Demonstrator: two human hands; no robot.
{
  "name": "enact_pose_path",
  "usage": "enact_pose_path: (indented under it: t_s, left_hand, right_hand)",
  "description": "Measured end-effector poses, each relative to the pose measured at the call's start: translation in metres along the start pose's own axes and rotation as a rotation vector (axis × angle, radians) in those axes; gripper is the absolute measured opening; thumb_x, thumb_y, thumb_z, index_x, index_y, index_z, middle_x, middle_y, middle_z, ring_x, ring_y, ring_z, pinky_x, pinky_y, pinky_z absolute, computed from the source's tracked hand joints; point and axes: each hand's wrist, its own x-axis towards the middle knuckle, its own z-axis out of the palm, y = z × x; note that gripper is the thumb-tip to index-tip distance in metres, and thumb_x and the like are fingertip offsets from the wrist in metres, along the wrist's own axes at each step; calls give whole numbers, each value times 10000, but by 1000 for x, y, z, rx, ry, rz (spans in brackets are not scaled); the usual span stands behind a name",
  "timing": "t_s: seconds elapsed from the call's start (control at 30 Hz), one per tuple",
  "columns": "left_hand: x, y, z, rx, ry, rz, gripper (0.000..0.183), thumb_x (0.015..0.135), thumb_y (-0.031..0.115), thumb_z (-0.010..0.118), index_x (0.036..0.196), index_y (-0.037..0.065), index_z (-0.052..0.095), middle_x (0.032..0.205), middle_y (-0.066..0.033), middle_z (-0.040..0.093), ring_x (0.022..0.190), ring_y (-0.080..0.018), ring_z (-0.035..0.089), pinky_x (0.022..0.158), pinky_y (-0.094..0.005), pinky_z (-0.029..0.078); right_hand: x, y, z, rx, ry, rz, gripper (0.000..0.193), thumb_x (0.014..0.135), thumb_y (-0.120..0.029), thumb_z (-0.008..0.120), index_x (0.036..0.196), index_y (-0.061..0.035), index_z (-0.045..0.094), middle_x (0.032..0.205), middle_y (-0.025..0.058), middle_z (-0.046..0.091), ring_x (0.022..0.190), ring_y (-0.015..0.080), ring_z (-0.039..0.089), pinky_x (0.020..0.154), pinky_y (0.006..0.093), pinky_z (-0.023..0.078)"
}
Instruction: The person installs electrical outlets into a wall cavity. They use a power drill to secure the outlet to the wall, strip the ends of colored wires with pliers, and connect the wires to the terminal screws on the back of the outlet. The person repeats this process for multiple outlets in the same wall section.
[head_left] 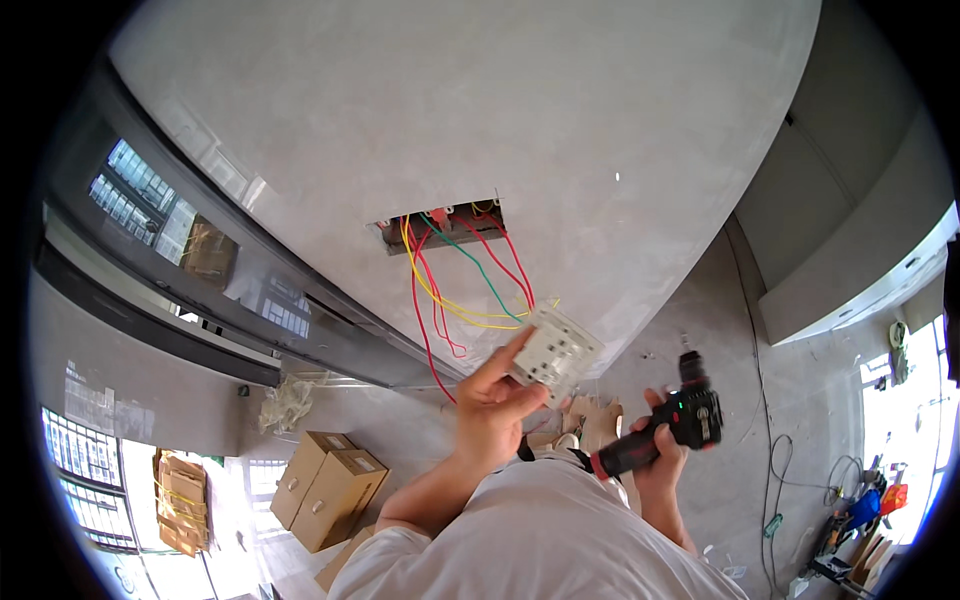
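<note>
The left hand (pixel 492 400) is pinching the white switch plate (pixel 556 352) between thumb and fingertips, its wires (pixel 470 285) trailing up-left to the wall box (pixel 445 225), while the right hand (pixel 660 450), fingers wrapped closed, is gripping a cordless screwdriver (pixel 672 425) pointing upward just right of the plate.

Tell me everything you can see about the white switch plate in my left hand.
The white switch plate is a squarish plastic-looking panel, seemingly seen from its back, tilted, held by the left hand at its lower left edge. Red, yellow and green wires run from it up to the open wall box. Nothing else touches it.
</note>
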Motion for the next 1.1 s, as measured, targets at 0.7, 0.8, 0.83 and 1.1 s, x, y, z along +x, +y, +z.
enact_pose_path:
  t_s: [0.7, 0.8, 0.83, 1.1]
  left_hand:
    - [26, 6, -19, 53, -350, -359, 835, 949, -18, 672, 1624, 49, 184, 1464, -149, 405, 1363, -283, 474, 1093, -401, 482]
    - [18, 33, -23, 202, -397, -502, 1003, 902, -24, 721, 1646, 96, 59, 1529, -137, 360, 1424, -279, 409, 1145, -457, 405]
    - [10, 34, -31, 175, -377, -475, 1019, 889, 3, 748, 1646, 116, 76, 1507, -139, 366, 1404, -296, 441, 1150, -473, 395]
    - [1, 52, -73, -17, -806, -739, 726, 911, 92, 750, 1523, -31, 380, 1444, -169, 483, 1325, -292, 531, 1123, -444, 443]
  right_hand:
    - [34, 34, 112, -525, -188, -626, 985, 686, -173, 964, 1460, -238, 357, 1579, 125, 315, 1480, 377, 350, 1157, 538, 411]
    - [39, 24, 100, -591, -152, -706, 941, 723, -211, 943, 1472, -220, 372, 1574, 137, 325, 1473, 399, 354, 1147, 558, 408]
    - [40, 25, 94, -603, -140, -714, 948, 721, -251, 946, 1480, -218, 378, 1570, 142, 333, 1470, 404, 356, 1151, 567, 394]
    - [43, 25, 71, -560, -185, -639, 964, 702, -205, 956, 1475, -186, 379, 1561, 152, 332, 1463, 416, 372, 1135, 569, 420]
